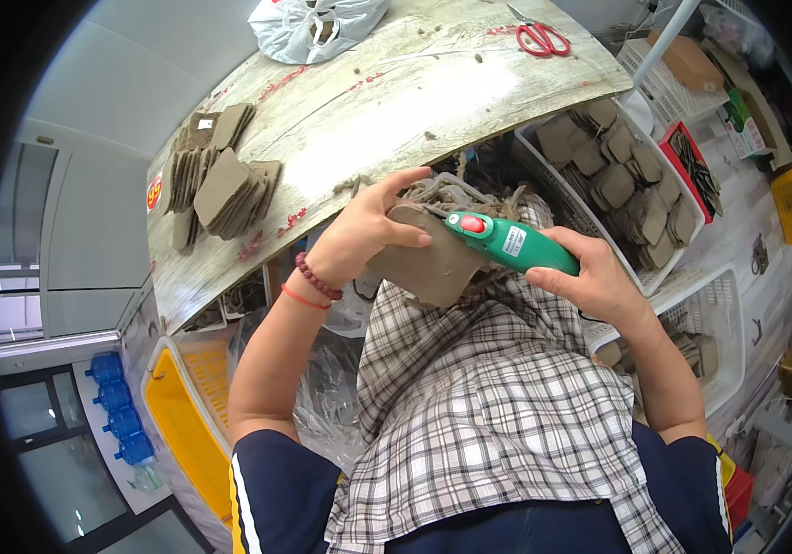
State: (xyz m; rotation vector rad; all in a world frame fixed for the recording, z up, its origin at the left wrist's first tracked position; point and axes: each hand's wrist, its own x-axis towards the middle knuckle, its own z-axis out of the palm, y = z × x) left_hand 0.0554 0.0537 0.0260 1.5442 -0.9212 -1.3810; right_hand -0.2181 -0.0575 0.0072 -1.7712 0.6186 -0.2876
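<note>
Head view shows the left hand (368, 233) clamped on a flat brown piece (433, 268), which is held above the plaid apron (498, 406), near the edge of the counter (387, 111). The right hand (599, 282) is closed around a green handheld tool (533, 249), whose nose is at the upper edge of this piece. For good work, I think, the left hand should press firmly but remain away from the nose, while the right one guides the tool slowly along the edge, without twisting.
</note>
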